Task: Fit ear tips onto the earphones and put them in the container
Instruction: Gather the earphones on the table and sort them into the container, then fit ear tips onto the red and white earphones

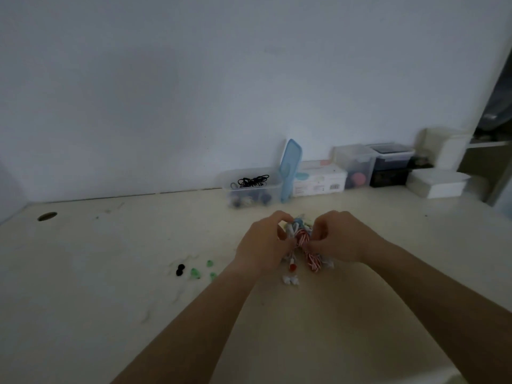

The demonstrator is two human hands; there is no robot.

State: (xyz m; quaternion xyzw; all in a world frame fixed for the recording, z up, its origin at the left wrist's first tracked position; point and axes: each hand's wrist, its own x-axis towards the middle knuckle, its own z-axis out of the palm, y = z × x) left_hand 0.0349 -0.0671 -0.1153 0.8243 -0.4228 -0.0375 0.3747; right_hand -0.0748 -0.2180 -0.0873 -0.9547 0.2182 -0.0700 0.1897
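Both hands are in at the middle of the cream desk (110, 259). The left hand (264, 242) and right hand (339, 236) sit close together, fingers curled, each gripping one side of a tangled bundle of wired earphones (297, 245). A red-and-white striped cord (314, 261) runs through the bundle between the hands. A pair of white earbud ends (291, 279) lies on the desk just below the left hand. The picture is blurred, so exactly which strand each finger pinches can't be told.

Off to the left, well apart from the hands, loose tips lie scattered: small black ear tips (180, 270) and, just beside them, translucent green ear tips (195, 273).

At the back by the wall stands the clear plastic container (249, 189), open, with black cords inside. Its blue lid (291, 167) leans upright at its right side. Further right is a row of white, clear and dark storage boxes (390, 164).
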